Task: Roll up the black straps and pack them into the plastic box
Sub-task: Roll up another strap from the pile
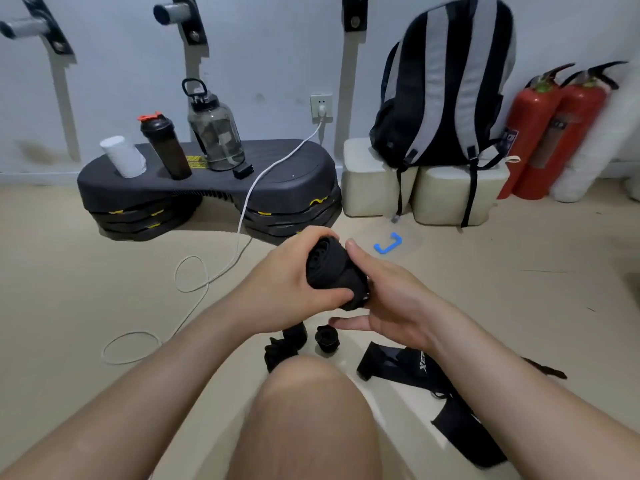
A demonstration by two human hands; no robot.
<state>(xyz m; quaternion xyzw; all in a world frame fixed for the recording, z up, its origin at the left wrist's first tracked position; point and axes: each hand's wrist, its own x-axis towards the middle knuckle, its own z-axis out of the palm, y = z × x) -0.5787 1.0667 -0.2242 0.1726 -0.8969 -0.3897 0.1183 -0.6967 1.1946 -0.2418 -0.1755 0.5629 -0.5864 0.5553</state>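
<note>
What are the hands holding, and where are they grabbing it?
A rolled-up black strap. The left hand wraps round its left side; the right hand grips its right side, thumb on top.

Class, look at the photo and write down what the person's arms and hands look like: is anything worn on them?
The left hand and right hand are bare: no gloves, no rings visible. Both forearms are uncovered as far as the frame shows, with no sleeves, watch or wristbands.
</note>
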